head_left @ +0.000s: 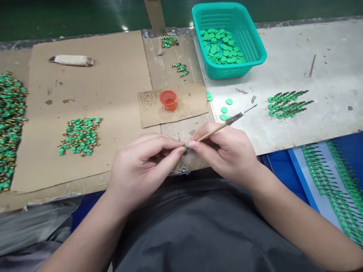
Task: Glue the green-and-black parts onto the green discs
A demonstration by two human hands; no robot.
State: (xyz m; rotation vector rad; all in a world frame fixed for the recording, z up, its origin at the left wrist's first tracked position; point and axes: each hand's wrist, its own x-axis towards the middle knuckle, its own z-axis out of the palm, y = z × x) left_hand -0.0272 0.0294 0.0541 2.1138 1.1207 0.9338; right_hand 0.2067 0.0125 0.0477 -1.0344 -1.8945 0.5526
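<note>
My left hand (138, 166) is closed in a pinch on a small green piece (186, 145), mostly hidden by the fingertips. The thumb and forefinger of my right hand (231, 149) meet the same piece from the other side. A thin wooden-handled needle tool (215, 131) lies in my right hand, its grey-wrapped end and fine metal tip pointing up and away to the right. Just beyond the hands, a small red cup (168, 99) with liquid stands on a cardboard piece (150, 119). Loose green discs (224, 110) with small holes lie near my right hand.
A green basket (255, 45) holds many discs. To the left are a small pile (81, 136) and a large heap (10, 132) of green, black and gold pieces. Assembled rows (289, 104) lie right. A whitish roll (70, 60) rests on the cardboard.
</note>
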